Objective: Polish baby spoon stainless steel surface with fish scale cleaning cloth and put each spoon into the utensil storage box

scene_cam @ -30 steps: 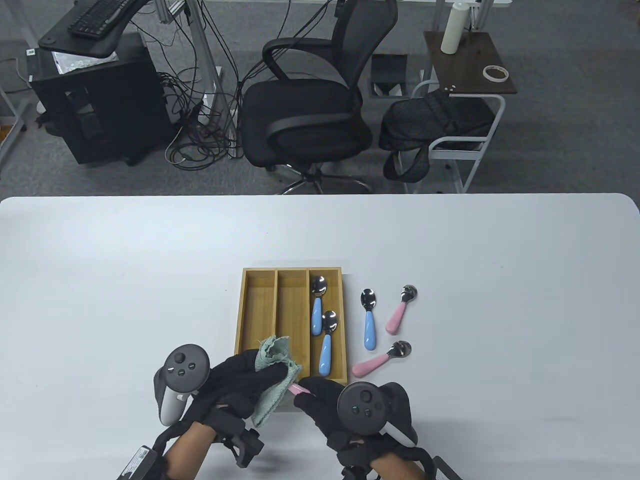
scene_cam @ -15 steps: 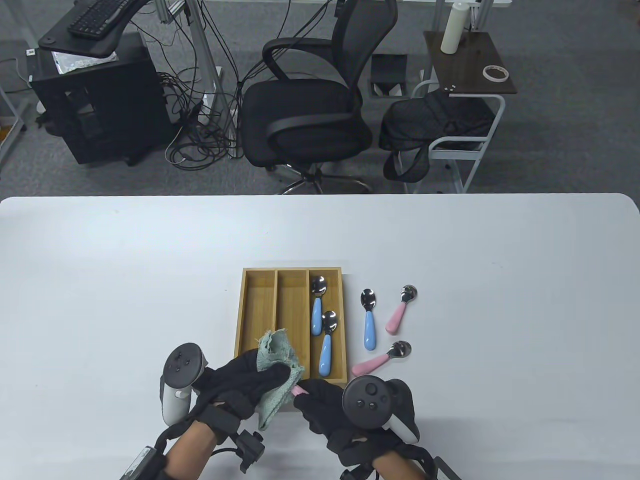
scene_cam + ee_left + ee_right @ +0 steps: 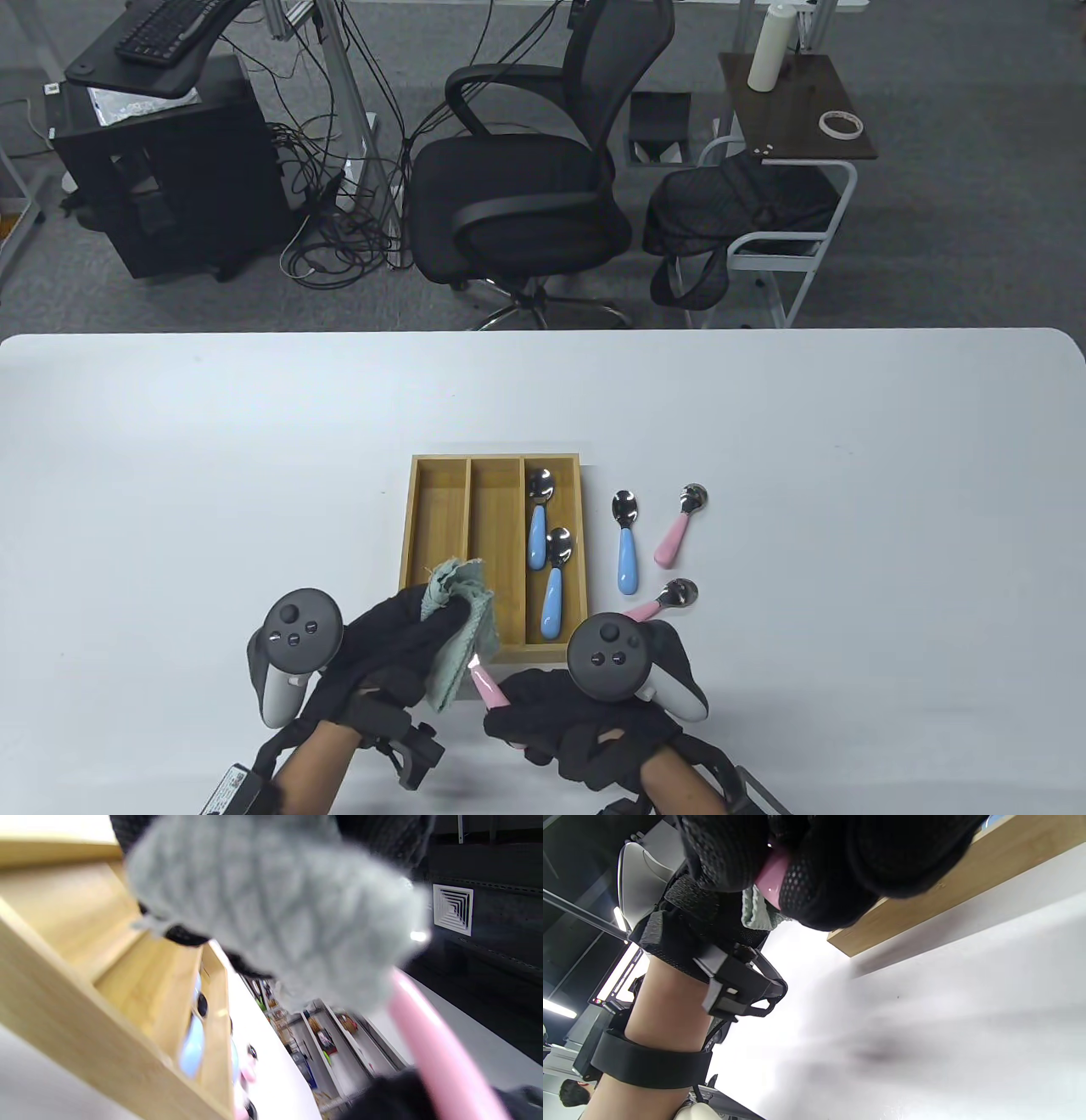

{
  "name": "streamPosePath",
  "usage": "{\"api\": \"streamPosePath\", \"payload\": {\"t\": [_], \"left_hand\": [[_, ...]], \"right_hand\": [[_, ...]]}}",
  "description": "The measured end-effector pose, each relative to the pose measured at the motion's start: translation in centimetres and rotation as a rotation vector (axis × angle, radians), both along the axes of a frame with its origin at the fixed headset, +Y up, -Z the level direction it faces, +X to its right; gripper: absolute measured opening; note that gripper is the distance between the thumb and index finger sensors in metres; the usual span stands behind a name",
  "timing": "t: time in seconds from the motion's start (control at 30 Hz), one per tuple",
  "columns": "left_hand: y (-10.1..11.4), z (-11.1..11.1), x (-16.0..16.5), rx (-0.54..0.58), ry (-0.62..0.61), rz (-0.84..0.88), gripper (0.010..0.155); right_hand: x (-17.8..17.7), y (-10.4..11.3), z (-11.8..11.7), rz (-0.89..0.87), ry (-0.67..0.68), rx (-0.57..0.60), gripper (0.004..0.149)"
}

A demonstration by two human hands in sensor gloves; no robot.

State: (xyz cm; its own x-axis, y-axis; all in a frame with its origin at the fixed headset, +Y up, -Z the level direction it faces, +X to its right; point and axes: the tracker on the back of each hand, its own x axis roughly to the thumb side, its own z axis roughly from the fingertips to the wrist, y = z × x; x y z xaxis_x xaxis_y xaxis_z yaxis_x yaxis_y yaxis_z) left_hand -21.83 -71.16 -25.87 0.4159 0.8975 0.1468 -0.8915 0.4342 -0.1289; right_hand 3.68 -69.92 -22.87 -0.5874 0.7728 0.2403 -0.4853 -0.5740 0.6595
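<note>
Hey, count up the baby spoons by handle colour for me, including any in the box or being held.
Blue-handled spoons: 3
Pink-handled spoons: 3
Total: 6

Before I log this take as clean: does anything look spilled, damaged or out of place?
Nothing stands out. Two blue spoons lie in the box's right compartment; three spoons wait unpolished on the table.

I see the box point(image 3: 409, 543) at lower centre; its left and middle slots are bare, the right slot holds two blue spoons point(image 3: 547, 560). Both hands crowd its near edge. Three loose spoons point(image 3: 657, 552) lie just right of it. Tabletop point(image 3: 170, 467) left and above is open.
</note>
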Motion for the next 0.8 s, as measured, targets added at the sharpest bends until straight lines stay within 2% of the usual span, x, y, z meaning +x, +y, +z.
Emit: {"api": "streamPosePath", "payload": {"t": [0.07, 0.1, 0.17, 0.23, 0.33, 0.5, 0.63, 0.8], "left_hand": [[0.1, -0.4, -2.3, 0.012, 0.167, 0.014, 0.047], [0.0, -0.7, -3.6, 0.0, 0.207, 0.024, 0.047], [-0.5, -1.1, -6.2, -0.041, 0.301, 0.05, 0.047], [-1.0, -1.3, -8.0, -0.064, 0.399, 0.041, 0.047], [-1.5, -1.4, -8.3, -0.104, 0.38, 0.104, 0.047], [-1.1, -1.5, -7.3, -0.093, 0.325, 0.125, 0.047], [-0.9, -1.5, -7.5, -0.086, 0.326, 0.131, 0.047], [-1.2, -1.5, -7.4, -0.122, 0.305, 0.193, 0.047]], "right_hand": [[0.2, 0.3, -0.4, 0.041, 0.019, -0.034, 0.049], [0.3, 0.4, -0.8, 0.055, -0.011, -0.034, 0.049], [0.6, 0.9, -2.6, 0.058, -0.113, -0.008, 0.051], [0.3, 1.2, -5.4, 0.046, -0.221, -0.04, 0.052], [-1.1, 1.2, -10.1, 0.123, -0.345, -0.068, 0.055], [-3.9, -0.3, -15.0, 0.277, -0.435, -0.105, 0.056], [-5.5, -1.5, -17.2, 0.33, -0.452, -0.149, 0.056], [-6.4, -2.8, -18.6, 0.376, -0.453, -0.172, 0.056]]}}
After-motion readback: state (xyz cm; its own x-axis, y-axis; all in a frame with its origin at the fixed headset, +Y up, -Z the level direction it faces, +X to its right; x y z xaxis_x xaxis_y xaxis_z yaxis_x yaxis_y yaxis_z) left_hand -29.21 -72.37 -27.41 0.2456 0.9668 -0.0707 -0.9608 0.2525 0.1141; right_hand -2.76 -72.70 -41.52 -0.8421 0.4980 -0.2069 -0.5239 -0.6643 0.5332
